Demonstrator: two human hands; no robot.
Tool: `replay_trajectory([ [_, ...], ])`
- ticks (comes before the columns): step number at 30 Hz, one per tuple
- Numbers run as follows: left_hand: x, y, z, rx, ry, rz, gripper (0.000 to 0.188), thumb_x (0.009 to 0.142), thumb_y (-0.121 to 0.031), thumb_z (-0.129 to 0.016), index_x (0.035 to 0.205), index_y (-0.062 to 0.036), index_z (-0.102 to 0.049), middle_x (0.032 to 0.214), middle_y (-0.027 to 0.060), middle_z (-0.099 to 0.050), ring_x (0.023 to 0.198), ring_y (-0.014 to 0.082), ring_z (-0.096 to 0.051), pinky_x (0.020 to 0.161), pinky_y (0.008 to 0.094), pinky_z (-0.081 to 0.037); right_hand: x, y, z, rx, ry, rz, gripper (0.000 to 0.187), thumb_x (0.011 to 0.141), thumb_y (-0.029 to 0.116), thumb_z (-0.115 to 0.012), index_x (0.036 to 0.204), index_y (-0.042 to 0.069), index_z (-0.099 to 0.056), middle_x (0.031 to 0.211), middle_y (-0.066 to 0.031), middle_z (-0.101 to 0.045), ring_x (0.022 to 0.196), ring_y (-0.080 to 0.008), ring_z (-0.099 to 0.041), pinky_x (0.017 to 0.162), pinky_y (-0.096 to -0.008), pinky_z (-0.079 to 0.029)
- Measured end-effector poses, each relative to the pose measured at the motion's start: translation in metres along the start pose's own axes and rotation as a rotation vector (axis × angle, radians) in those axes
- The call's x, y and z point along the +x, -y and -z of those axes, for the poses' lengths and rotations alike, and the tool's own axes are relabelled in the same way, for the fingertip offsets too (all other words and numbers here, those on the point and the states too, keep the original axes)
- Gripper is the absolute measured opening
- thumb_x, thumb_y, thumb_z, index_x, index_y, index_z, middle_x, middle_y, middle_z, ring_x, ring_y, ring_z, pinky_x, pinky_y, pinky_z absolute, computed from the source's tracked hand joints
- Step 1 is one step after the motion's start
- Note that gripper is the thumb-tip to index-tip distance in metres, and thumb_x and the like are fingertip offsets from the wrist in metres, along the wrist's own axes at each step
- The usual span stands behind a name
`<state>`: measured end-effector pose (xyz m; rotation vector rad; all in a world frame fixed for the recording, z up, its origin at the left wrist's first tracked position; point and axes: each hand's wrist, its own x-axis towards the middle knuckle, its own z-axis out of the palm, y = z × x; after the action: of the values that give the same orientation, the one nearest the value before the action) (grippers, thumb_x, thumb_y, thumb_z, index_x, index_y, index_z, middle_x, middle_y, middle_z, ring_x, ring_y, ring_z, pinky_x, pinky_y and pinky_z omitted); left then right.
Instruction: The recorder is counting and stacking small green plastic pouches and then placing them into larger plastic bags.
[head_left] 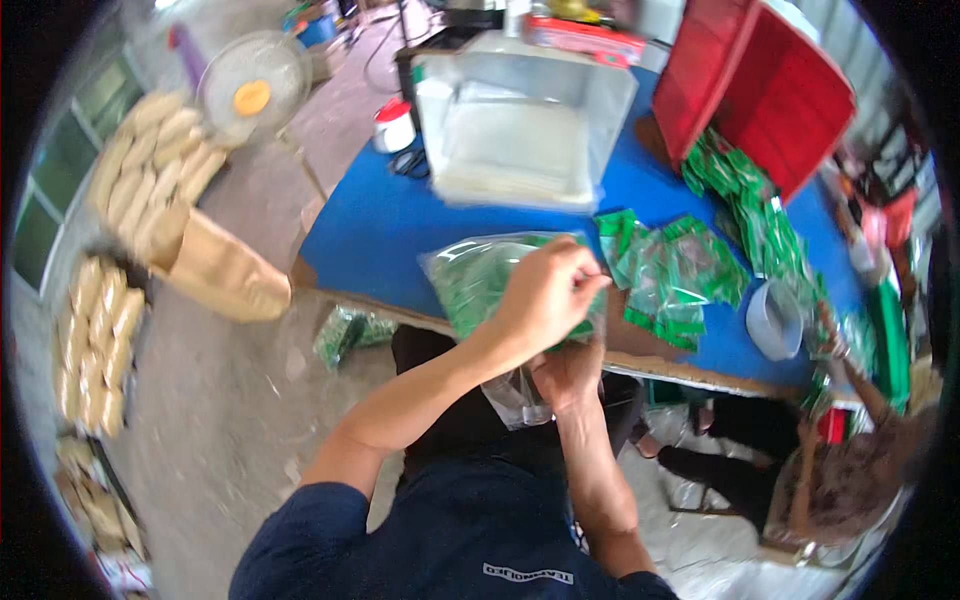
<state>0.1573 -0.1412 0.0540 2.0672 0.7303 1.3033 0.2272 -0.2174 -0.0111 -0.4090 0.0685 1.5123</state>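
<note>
A clear plastic bag [465, 285] with green packets in it stands at the table's near edge, in front of my body. My right hand [568, 375] is closed round its lower right part, and the clear plastic hangs down beside the wrist. Above it and across the bag is my left hand [553, 290], its fingers bent into a pinch near the bag's top right. What lies between those fingertips, if anything, is too small to make out. Just right of my hands, flat green-and-clear packets [675, 270] lie spread on the blue table [365, 235].
A clear bin [515, 140] stands behind the bag, beside scissors [408, 162] and a red-lidded jar [394, 125]. A tipped red crate [760, 95] spills green packets at right, near a white bowl [775, 318]. Another person [840, 460] sits at the right. A fan [255, 85] stands left.
</note>
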Motion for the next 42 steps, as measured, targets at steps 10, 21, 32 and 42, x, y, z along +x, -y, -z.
replay_trajectory([
  [10,-0.021,-0.021,-0.048,0.017,0.068,-0.004,0.018,0.083,-0.012,-0.074,0.080,-0.0038,-0.059,0.082,0.0122,-0.060,0.071,0.0355,-0.064,0.063,0.0466,-0.050,0.020,0.024,0.014,-0.160,0.461,0.083,0.067,0.101,0.064,-0.035,0.147,0.017,-0.043,0.144,-0.0059,-0.052,0.134,-0.0252,-0.050,0.110,-0.0454,-0.043],
  [21,0.042,0.106,0.048,-0.008,0.312,0.182,0.056,0.091,-0.035,-0.075,0.134,-0.0036,-0.060,0.132,0.0165,-0.064,0.117,0.0260,-0.064,0.102,0.0419,-0.049,0.009,0.042,0.021,-0.232,0.123,0.087,0.079,0.097,0.073,-0.036,0.148,0.015,-0.044,0.147,-0.0060,-0.049,0.133,-0.0276,-0.049,0.110,-0.0508,-0.040],
  [32,0.025,0.154,0.072,-0.341,0.731,0.546,0.067,0.101,-0.043,-0.058,0.151,-0.0005,-0.042,0.151,0.0130,-0.048,0.141,0.0236,-0.041,0.117,0.0373,-0.031,-0.007,0.014,0.021,-0.687,-0.243,0.361,0.069,0.101,0.046,-0.058,0.150,0.001,-0.038,0.149,-0.0143,-0.045,0.137,-0.0246,-0.042,0.113,-0.0418,-0.034],
  [42,0.011,0.146,0.082,-0.365,0.663,0.571,0.075,0.096,-0.036,-0.067,0.153,0.0011,-0.037,0.154,0.0151,-0.044,0.145,0.0258,-0.037,0.119,0.0385,-0.027,0.006,0.066,-0.018,-0.383,0.035,-0.072,0.069,0.099,0.048,-0.059,0.151,0.008,-0.038,0.151,-0.0168,-0.044,0.142,-0.0375,-0.038,0.111,-0.0602,-0.035],
])
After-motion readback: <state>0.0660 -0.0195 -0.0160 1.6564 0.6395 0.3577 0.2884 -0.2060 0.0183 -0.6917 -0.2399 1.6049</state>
